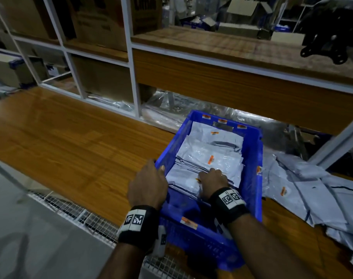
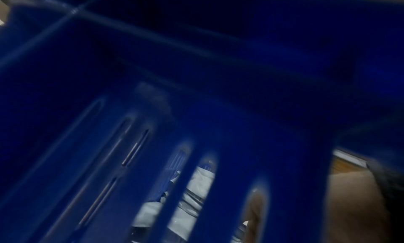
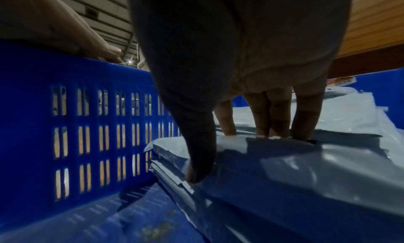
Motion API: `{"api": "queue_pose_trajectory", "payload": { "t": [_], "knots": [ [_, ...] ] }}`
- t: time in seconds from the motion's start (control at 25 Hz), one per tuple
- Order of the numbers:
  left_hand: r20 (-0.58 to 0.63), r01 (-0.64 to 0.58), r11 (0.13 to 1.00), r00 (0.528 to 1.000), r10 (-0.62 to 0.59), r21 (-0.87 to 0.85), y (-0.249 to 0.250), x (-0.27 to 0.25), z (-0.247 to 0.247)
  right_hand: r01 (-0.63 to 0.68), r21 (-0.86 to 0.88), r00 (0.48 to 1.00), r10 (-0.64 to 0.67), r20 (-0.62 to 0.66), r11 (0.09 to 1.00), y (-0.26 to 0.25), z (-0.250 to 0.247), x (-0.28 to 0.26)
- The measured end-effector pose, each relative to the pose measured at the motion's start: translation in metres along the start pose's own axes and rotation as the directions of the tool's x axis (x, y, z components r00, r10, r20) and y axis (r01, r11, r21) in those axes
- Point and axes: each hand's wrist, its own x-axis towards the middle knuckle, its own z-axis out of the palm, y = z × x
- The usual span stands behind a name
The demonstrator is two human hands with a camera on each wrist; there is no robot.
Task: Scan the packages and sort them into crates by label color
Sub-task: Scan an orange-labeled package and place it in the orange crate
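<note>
A blue slotted crate (image 1: 252, 158) with orange labels on its rim stands on the wooden table, holding a stack of grey mailer packages (image 1: 211, 156) with orange stickers. My left hand (image 1: 149, 182) grips the crate's left rim, thumb hooked over the edge. The left wrist view shows only the crate wall (image 2: 196, 91) close up and blurred. My right hand (image 1: 211, 178) is inside the crate at the near end of the stack. In the right wrist view the right hand (image 3: 235, 155) holds the packages (image 3: 306, 177), fingers on top and thumb against their near edge, beside the crate wall (image 3: 87, 73).
More grey packages (image 1: 312, 188) lie loose on the table right of the crate. Clear plastic bags (image 1: 171, 109) sit behind it under a white-framed shelf (image 1: 131, 57) with cardboard boxes. Bare wooden tabletop (image 1: 70, 137) stretches left. Wire mesh (image 1: 81, 214) runs along the front edge.
</note>
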Motion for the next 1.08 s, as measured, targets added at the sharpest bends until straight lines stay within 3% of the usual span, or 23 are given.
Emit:
{"api": "queue_pose_trajectory", "payload": {
  "t": [0.16,0.28,0.44,0.64,0.76,0.92,1.0,1.08],
  "knots": [
    [0.019,0.009,1.0,1.0,-0.01,0.012,0.001,0.001,0.0,-0.014,0.112,1.0,0.011,0.027,0.994,0.005,-0.012,-0.01],
    [0.011,0.015,1.0,1.0,-0.015,0.016,0.0,0.0,0.0,0.003,0.266,0.997,0.017,-0.072,0.964,0.008,-0.035,-0.024],
    [-0.022,0.016,1.0,1.0,-0.017,-0.008,-0.001,0.0,0.003,0.122,0.483,0.976,-0.016,-0.219,0.867,0.022,-0.067,-0.053],
    [-0.138,0.002,1.0,0.99,-0.001,0.006,0.0,-0.006,0.006,0.188,0.638,0.936,0.06,-0.346,0.747,0.083,-0.08,-0.103],
    [-0.2,-0.062,0.996,0.977,0.073,0.062,0.014,-0.014,0.012,0.113,0.693,0.909,0.207,-0.361,0.713,0.14,-0.058,-0.117],
    [-0.193,-0.256,0.964,0.952,0.237,-0.075,0.072,-0.05,0.017,-0.112,0.7,0.914,0.35,-0.206,0.705,0.218,0.006,-0.118],
    [-0.142,-0.37,0.915,0.926,0.349,-0.164,0.113,-0.072,0.034,-0.242,0.653,0.894,0.426,-0.138,0.718,0.263,0.044,-0.117],
    [-0.043,-0.429,0.887,0.903,0.428,-0.174,0.147,-0.09,0.061,-0.333,0.538,0.859,0.484,-0.165,0.774,0.299,0.073,-0.116]
  ]
}}
